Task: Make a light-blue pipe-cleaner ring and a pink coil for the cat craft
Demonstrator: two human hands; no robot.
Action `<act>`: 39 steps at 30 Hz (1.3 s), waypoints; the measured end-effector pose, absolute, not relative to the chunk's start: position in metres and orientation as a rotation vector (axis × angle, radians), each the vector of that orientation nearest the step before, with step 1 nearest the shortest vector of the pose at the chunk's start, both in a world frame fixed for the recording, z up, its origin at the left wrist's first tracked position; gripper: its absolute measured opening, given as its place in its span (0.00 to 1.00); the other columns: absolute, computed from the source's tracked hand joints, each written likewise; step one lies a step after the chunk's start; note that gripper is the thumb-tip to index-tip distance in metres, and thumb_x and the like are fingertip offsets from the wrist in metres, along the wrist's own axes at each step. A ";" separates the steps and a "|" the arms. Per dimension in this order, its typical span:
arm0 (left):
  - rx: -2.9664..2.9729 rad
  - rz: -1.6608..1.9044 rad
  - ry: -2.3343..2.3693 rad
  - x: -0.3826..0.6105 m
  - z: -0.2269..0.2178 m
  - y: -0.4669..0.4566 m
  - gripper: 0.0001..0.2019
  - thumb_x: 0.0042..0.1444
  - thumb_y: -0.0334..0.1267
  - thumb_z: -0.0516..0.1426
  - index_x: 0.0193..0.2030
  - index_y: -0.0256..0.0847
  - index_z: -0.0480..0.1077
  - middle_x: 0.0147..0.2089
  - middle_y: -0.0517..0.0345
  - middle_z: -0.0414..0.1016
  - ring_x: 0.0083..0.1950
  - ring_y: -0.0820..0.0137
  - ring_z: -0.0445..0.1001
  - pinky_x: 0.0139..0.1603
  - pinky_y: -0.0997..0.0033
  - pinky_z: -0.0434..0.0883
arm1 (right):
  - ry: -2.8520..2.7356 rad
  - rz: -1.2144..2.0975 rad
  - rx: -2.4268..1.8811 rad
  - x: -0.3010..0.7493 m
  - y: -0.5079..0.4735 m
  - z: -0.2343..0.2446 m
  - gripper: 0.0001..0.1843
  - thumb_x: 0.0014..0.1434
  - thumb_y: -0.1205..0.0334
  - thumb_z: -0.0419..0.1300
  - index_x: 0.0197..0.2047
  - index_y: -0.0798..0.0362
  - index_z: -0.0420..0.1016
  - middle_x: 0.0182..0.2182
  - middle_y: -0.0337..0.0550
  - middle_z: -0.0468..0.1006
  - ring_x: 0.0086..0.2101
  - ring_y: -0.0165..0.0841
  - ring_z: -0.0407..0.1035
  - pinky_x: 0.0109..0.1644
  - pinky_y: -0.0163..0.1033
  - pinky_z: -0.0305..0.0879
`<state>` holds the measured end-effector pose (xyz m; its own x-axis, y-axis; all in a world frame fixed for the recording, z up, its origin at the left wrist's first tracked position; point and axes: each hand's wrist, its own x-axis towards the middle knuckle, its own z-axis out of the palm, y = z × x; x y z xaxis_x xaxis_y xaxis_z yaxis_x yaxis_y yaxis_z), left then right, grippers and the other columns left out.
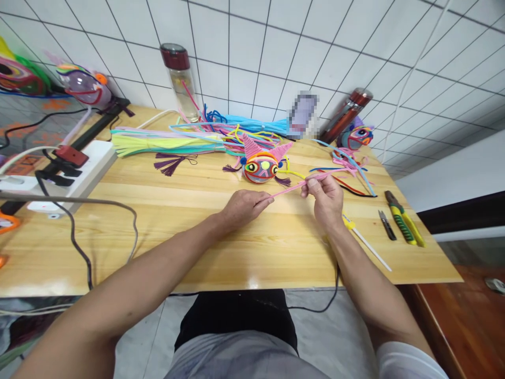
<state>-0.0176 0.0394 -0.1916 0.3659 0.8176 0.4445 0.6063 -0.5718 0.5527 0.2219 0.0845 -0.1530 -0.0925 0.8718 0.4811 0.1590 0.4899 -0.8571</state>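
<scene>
A pink pipe cleaner [290, 189] is stretched between my two hands above the table. My left hand [245, 208] is closed, pinching its left end between thumb and fingers. Further along, my right hand [325, 197] pinches the pipe cleaner, and more pink stems stick out past the fingers to the right. Just behind them stands a round animal-face ornament [260, 169] with pink ears, ringed eyes and purple tassels; neither hand touches it. Beyond it lie bundles of coloured pipe cleaners [169, 143], yellow-green, pink and blue.
Pliers [404, 218] and small thread snips [387, 225] lie at the right. A glue gun's white stick [371, 247], or similar rod, is by my right forearm. A power strip [74, 179] with cables occupies the left. Bottles [179, 79] stand along the tiled wall.
</scene>
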 end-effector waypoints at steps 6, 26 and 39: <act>2.448 0.926 1.339 -0.017 -0.191 0.037 0.18 0.74 0.42 0.52 0.44 0.39 0.82 0.43 0.53 0.86 0.43 0.65 0.85 0.43 0.70 0.75 | -1.943 -0.244 -0.884 0.228 0.070 -0.135 0.19 0.66 0.54 0.65 0.58 0.47 0.73 0.52 0.54 0.80 0.52 0.47 0.74 0.58 0.57 0.69; 2.406 1.299 1.528 -0.015 -0.175 0.027 0.16 0.72 0.47 0.56 0.52 0.38 0.78 0.40 0.52 0.83 0.38 0.70 0.79 0.40 0.73 0.74 | -2.366 0.173 -0.875 0.216 0.067 -0.154 0.07 0.70 0.65 0.58 0.39 0.50 0.77 0.34 0.43 0.81 0.34 0.33 0.74 0.39 0.38 0.66; 2.633 0.914 1.565 -0.013 -0.173 0.024 0.14 0.73 0.40 0.53 0.38 0.40 0.76 0.37 0.57 0.76 0.35 0.72 0.74 0.33 0.72 0.63 | -2.435 0.076 -0.868 0.214 0.065 -0.155 0.10 0.71 0.63 0.58 0.39 0.52 0.80 0.35 0.45 0.79 0.34 0.34 0.72 0.38 0.39 0.66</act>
